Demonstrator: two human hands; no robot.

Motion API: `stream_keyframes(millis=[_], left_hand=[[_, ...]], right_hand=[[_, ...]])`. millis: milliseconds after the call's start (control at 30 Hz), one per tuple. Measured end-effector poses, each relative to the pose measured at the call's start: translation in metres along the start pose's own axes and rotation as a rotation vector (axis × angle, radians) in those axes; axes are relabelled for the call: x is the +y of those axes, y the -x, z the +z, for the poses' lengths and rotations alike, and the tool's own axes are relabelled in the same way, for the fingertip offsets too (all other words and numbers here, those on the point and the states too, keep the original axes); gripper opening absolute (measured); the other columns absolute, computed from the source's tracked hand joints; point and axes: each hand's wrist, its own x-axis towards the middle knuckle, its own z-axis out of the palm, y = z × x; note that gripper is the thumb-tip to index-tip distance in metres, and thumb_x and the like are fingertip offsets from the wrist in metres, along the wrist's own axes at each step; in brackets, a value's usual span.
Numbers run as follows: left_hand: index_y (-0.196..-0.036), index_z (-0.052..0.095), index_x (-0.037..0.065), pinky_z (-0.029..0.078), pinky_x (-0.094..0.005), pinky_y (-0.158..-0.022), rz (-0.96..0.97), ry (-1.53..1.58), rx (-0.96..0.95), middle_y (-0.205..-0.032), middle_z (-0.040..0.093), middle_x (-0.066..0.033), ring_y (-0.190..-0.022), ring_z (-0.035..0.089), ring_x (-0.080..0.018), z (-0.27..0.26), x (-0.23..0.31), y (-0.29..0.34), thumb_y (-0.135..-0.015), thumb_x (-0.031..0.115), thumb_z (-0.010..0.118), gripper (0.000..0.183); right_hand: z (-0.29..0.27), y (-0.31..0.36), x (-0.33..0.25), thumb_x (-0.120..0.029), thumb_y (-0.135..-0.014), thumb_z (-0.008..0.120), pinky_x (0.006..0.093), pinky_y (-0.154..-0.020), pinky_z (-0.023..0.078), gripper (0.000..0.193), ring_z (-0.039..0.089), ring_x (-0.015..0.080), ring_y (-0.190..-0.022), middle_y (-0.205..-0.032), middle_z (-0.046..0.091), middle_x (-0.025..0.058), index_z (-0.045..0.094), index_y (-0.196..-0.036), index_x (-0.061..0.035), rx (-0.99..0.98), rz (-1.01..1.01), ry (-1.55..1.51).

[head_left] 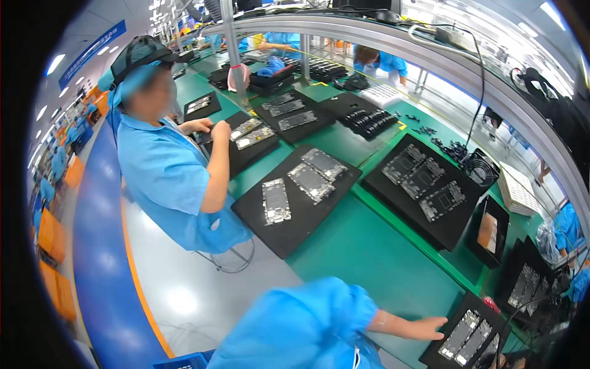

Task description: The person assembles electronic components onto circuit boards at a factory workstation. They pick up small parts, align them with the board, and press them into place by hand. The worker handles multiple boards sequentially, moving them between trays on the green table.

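From the lower middle my blue-sleeved left arm stretches to the right. My left hand (424,328) grips the left edge of a black foam tray (432,352), fingers at its rim. Long, narrow circuit boards (460,335) lie side by side on that tray. A small part of my right hand (511,360) shows at the tray's far right side, low in the picture; its fingers are mostly hidden.
The green bench (381,246) carries another black tray with boards (296,203) and a black foam stack with boards (424,190). A small fan (480,168) and black box (488,230) stand right. A co-worker (166,160) handles boards at left. A metal frame (369,27) spans above.
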Motion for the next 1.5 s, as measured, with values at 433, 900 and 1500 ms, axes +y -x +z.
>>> stream_keyframes(millis=[433, 900, 1500], left_hand=[[-0.102, 0.063, -0.001, 0.042, -0.0438, -0.091, -0.763, -0.760, 1.436, -0.108, 0.060, -0.0238, -0.106, 0.054, -0.0394, -0.429, -0.075, 0.336, -0.088, 0.045, 0.046, 0.050], [-0.111, 0.055, -0.009, 0.048, -0.0331, -0.080, -0.572, 0.363, 0.646, -0.106, 0.060, -0.0170, -0.096, 0.057, -0.0225, -0.201, -0.087, 0.306, -0.084, 0.059, 0.053, 0.073], [-0.129, 0.040, 0.006, 0.034, -0.0454, -0.099, 0.217, -1.067, 0.607, -0.127, 0.041, -0.0204, -0.117, 0.036, -0.0397, -0.197, 0.037, 0.144, -0.070, 0.017, 0.073, 0.069]], right_hand=[[-0.225, 0.228, -0.298, -0.011, -0.084, 0.062, 0.0244, -0.070, 0.044, 0.025, 0.053, 0.0107, -0.082, -0.091, 0.058, 0.0031, 0.055, -0.107, -0.0021, -0.897, -0.363, -1.370], [-0.202, 0.306, -0.487, -0.027, -0.087, 0.061, 0.0281, -0.068, 0.044, 0.047, 0.055, 0.0138, -0.074, -0.083, 0.062, 0.0077, 0.043, -0.124, -0.0045, -0.993, -0.418, -1.424], [-0.245, 0.319, -0.380, -0.037, -0.065, 0.078, 0.0580, -0.100, 0.024, 0.088, 0.022, 0.0483, -0.129, -0.140, 0.029, 0.0253, 0.036, -0.131, 0.0018, -0.485, -1.059, -0.819]])
